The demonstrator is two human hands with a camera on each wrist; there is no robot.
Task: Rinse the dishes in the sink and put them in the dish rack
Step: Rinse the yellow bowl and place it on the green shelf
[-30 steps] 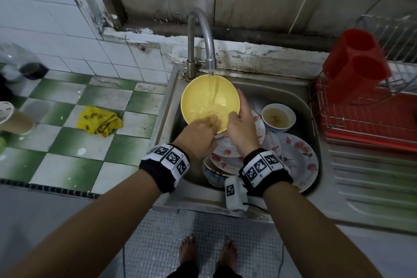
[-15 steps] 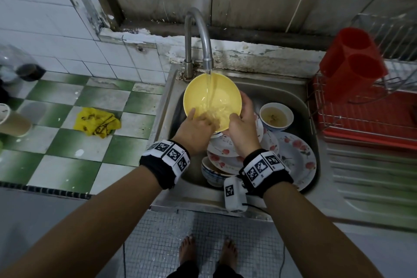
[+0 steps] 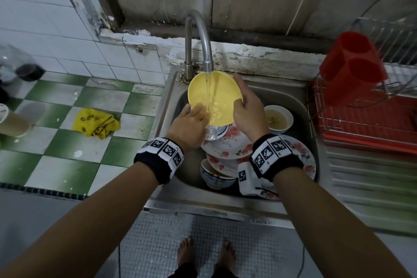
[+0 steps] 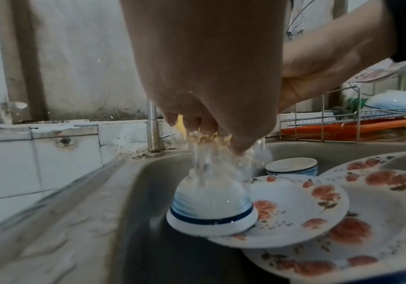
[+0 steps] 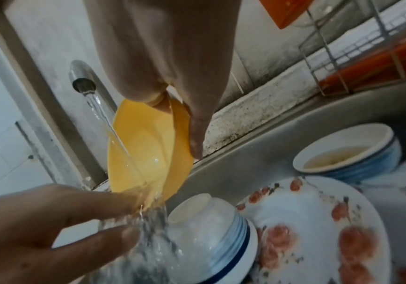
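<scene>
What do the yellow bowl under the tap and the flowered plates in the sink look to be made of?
Round yellow bowl: probably plastic or melamine, one even opaque colour, thin rim, soft sheen under the water. Round white flowered plates: likely glazed ceramic, possibly melamine, with a glossy white surface and printed red roses.

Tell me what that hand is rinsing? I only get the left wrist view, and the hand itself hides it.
Observer: A yellow bowl, tilted under the running tap; the right hand pinches its rim.
Operator: And the other one?
Observer: The left hand lays straight fingers on the bowl's lower inside, where the water runs off.
Operator: That dish at the back of the sink, is it empty?
Observer: No, the blue-striped bowl stands upright with murky liquid in it.
</scene>
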